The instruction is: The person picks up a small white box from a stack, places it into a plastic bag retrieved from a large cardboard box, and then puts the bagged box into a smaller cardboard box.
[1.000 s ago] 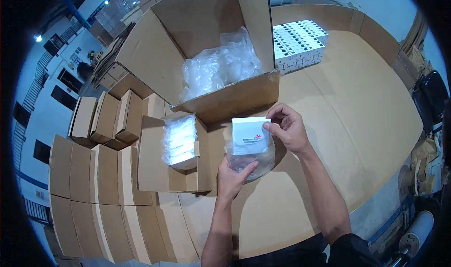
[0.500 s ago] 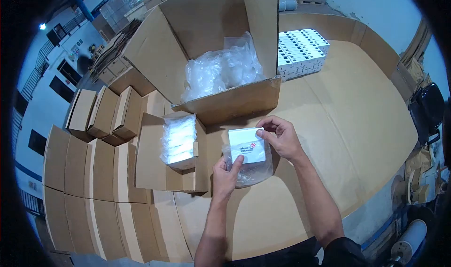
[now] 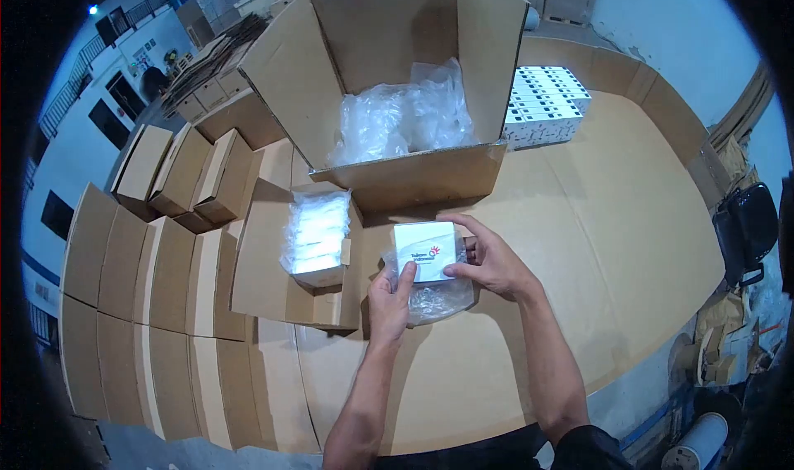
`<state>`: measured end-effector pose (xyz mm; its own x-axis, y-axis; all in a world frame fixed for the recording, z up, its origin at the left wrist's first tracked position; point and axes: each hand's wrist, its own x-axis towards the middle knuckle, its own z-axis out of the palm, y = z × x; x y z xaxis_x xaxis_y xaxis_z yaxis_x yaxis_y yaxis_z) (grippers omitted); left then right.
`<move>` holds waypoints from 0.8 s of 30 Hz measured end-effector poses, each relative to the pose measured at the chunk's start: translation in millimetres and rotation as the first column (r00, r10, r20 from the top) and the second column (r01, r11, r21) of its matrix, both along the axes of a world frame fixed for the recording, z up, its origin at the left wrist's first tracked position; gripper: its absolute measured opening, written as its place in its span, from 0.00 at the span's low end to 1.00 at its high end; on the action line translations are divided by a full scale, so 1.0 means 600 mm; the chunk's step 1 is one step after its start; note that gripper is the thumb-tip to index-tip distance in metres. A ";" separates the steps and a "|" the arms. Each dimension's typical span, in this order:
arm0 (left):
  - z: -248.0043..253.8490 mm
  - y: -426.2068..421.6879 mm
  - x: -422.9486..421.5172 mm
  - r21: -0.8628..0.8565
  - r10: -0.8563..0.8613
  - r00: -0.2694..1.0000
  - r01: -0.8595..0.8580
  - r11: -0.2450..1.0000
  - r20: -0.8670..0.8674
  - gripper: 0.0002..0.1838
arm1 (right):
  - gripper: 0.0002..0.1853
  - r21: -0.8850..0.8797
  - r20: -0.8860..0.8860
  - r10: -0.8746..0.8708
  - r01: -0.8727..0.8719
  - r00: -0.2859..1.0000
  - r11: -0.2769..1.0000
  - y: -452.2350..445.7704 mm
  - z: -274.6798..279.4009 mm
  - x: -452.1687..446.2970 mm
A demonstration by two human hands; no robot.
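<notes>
A small white box (image 3: 423,237) printed "Telkom Indonesia" is held between my two hands above the table. Its lower part sits in a clear bubble-wrap bag (image 3: 438,302), and its top end stays bare. My left hand (image 3: 389,303) grips the lower left side, thumb on the front. On the right side, my right hand (image 3: 494,263) has its thumb at the lower corner and its fingers behind. To the left, an open carton (image 3: 269,280) contains several bubble-wrapped packs (image 3: 318,226).
A large open carton (image 3: 405,179) with loose bubble-wrap bags (image 3: 397,123) stands behind my hands. White patterned boxes (image 3: 542,128) are stacked at the back right. Several brown cartons (image 3: 165,288) line the left. A cardboard rim (image 3: 608,61) borders the table (image 3: 620,222).
My right hand has slid from the box's top right corner down to its lower right side. The bag reaches slightly further up the box's right side. The camera view has shifted a little.
</notes>
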<state>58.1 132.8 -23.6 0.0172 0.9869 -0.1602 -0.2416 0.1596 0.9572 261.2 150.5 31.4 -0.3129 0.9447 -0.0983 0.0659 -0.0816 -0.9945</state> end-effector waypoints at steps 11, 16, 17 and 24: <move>-0.009 0.001 -0.008 0.081 0.054 0.967 -0.035 0.996 -0.250 0.30 | 0.32 0.073 -0.090 -0.039 0.046 0.995 0.996 0.002 -0.016 -0.001; 0.021 0.001 0.003 0.209 0.072 0.979 -0.031 0.977 -0.192 0.29 | 0.20 0.049 -0.089 -0.056 0.060 0.994 0.997 0.006 -0.028 0.003; 0.020 0.001 0.002 0.208 0.070 0.979 -0.029 0.978 -0.192 0.29 | 0.20 0.048 -0.089 -0.058 0.062 0.994 0.997 0.005 -0.029 0.006; 0.020 -0.001 -0.001 0.227 0.023 0.984 0.018 0.974 -0.176 0.28 | 0.11 0.009 -0.044 -0.076 0.076 0.996 0.997 0.005 -0.031 0.012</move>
<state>57.3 132.5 -11.3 0.0067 0.9977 0.0676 -0.0659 -0.0670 0.9956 268.5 153.6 12.6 -0.2438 0.9669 -0.0757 0.0160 -0.0740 -0.9971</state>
